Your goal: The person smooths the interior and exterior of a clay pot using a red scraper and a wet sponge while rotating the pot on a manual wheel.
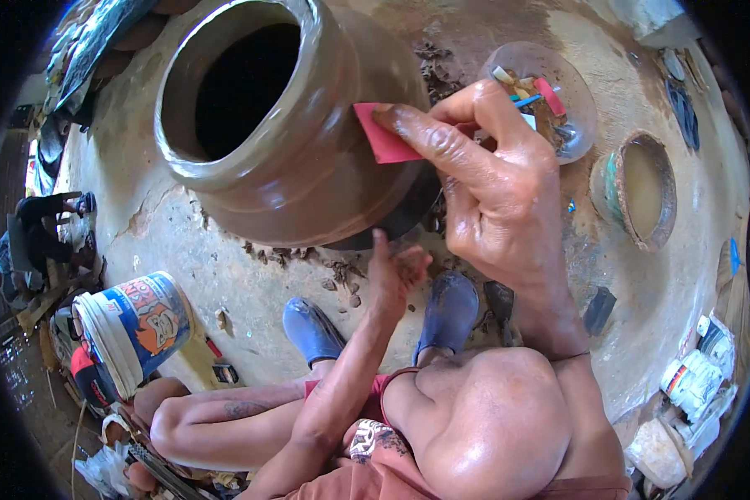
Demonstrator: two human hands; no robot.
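Note:
A large, wet brown clay pot (342, 108) with a wide dark mouth and a thick rim fills the upper middle. My right hand (500, 183) pinches a thin pink-red flat scraper (383, 137) and lays it against the pot's right side, below the neck. Lower down, my left hand (396, 271) is beside the pot's dark base (375, 237), one digit stretched up to its edge and the others apart. I cannot tell whether that digit touches the base. Nothing shows in the left hand.
A clear round dish (587, 125) of small tools and a pot of cloudy water (642, 196) stand to the right. Clay scraps (342, 275) lie round the base, near my blue clogs (450, 312). At left stand a white-and-blue bucket (133, 333) and, farther off, another person (46, 233).

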